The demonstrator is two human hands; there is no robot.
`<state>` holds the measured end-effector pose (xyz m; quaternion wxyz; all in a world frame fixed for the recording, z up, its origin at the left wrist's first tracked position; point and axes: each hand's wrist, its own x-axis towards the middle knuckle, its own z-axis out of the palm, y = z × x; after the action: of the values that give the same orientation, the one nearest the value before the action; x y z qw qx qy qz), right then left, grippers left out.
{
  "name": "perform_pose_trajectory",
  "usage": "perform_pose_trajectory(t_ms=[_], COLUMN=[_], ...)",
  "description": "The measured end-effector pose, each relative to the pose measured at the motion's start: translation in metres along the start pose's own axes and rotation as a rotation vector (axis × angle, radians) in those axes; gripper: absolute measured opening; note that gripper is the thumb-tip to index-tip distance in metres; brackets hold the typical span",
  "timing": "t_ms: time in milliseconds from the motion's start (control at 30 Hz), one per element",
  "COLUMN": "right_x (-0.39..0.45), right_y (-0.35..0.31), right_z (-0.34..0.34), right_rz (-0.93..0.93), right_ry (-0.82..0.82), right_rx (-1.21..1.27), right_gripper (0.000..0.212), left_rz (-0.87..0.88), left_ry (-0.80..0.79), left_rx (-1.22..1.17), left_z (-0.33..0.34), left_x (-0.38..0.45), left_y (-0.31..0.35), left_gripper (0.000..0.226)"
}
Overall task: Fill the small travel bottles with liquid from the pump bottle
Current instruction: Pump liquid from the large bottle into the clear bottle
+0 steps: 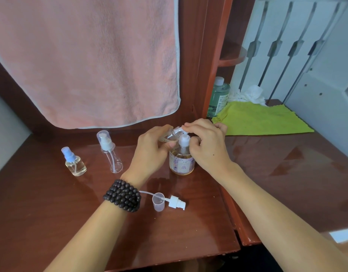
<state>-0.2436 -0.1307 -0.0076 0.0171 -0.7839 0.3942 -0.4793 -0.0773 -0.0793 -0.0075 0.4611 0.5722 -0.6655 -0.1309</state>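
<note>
R fingers (190,125) curled down on the pump head, left hand (151,148) gripping a clear travel bottle (170,134), tilted, neck right at the spout. Right hand (206,146) sits over the pump bottle (182,162), mid-desk (71,213). Loose pump cap (176,202) near the L wrist; spray bottle (75,160) and capped bottle (110,152) off left.
</note>
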Motion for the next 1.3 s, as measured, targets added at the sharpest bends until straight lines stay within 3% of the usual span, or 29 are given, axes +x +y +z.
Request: perform_pose_trajectory(t_ms=[1033, 1300], right_x=[-0.0047, -0.0003], right_y=[-0.0016, 0.0018], right_z=[0.0000, 0.0019], right_rz=[-0.050, -0.035], right_ry=[-0.059, -0.015], right_rx=[-0.037, -0.030], right_gripper=[0.052, 0.045], left_rz=[-0.078, -0.075], left_ry=[0.001, -0.013], left_rx=[-0.057, -0.024], left_z=[-0.0028, 0.0016], left_x=[0.0009, 0.0002], left_y=[-0.0040, -0.0062], left_gripper=[0.038, 0.036])
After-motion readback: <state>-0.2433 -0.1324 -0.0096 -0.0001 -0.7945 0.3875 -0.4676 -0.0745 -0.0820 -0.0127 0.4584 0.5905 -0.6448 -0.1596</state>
